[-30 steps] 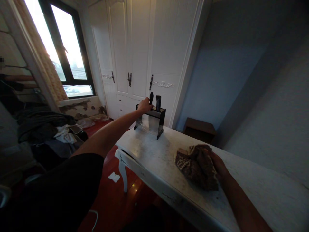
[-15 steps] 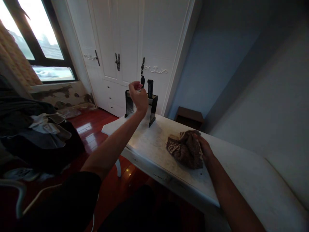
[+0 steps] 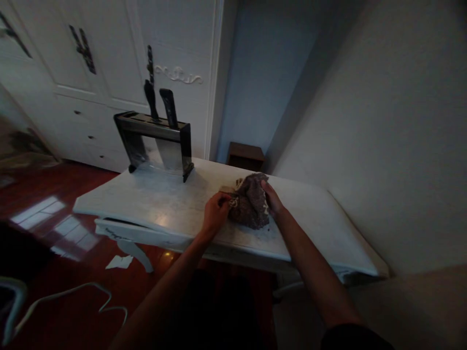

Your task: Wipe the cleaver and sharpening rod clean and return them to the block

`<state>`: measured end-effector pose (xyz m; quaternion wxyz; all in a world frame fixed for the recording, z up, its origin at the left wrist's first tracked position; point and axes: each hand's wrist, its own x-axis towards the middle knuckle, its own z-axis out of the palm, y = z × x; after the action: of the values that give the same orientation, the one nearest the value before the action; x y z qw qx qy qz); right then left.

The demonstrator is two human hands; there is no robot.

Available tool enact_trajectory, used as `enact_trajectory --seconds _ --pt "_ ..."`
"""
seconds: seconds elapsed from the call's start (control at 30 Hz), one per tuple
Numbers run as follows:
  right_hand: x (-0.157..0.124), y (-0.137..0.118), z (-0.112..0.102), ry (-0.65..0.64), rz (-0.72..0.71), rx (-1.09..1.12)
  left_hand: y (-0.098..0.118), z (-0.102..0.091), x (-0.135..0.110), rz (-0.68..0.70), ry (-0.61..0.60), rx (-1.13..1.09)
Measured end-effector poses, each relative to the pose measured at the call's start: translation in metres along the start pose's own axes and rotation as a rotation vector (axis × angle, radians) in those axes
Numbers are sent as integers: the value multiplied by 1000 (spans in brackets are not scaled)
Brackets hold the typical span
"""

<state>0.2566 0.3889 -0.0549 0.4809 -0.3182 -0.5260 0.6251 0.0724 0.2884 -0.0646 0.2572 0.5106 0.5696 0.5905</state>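
Note:
A crumpled brown patterned cloth (image 3: 250, 206) lies on the white marble-look table (image 3: 153, 199). My left hand (image 3: 215, 214) grips the cloth's left edge with curled fingers. My right hand (image 3: 272, 199) holds its right side, fingers closed on the fabric. Behind and to the left, a black knife block (image 3: 155, 141) stands on the table with two dark knife handles (image 3: 160, 104) sticking up from it.
White wardrobe doors (image 3: 109, 58) with dark handles rise behind the table. A small brown stand (image 3: 245, 154) sits in the corner by the wall. The red wood floor (image 3: 54, 214) holds a scrap of paper (image 3: 118, 262) and a white cable (image 3: 73, 294).
My left hand left the knife block, drew back and came down onto the cloth's left edge. The view swung right and down; the window and clothes pile are out of sight.

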Motion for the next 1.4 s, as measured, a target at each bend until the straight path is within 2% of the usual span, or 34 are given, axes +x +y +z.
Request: enact_trajectory --seconds 0.1,0.23,0.4,0.57,0.7,0.8,0.87,0.93,1.0,1.07,1.13,1.27,1.4 --pt "-3 4 -1 46 -38 -103 -6 -3 -5 32 -111 112" --pt "-4 11 -5 167 -87 -309 -6 -6 -6 103 -209 168" --pt "-6 14 -22 344 -122 -555 -7 -4 -6 186 -379 206" --pt "-17 4 -37 448 -382 -758 -9 0 -6 315 -568 219" --pt "-35 -13 -28 551 -571 -902 -9 2 -5 388 -662 275" --pt "-45 -27 -15 466 -680 -1012 -9 3 -5 382 -670 308" --pt "-48 -33 -7 337 -685 -1077 -10 3 -5 373 -666 305" --pt "-50 -36 0 110 -607 -1133 -10 3 -5 380 -670 286" --pt "-52 -35 5 -177 -511 -1214 -8 3 -5 387 -671 264" --pt "-53 -32 9 -376 -459 -1350 -7 3 -5 376 -655 241" --pt "-53 -30 11 -422 -416 -1490 -5 3 -5 349 -631 210" --pt "-50 -31 12 -394 -288 -1620 -5 4 -5 268 -567 163" --pt "-51 -33 12 -360 -255 -1710 -7 2 -6 241 -536 163"
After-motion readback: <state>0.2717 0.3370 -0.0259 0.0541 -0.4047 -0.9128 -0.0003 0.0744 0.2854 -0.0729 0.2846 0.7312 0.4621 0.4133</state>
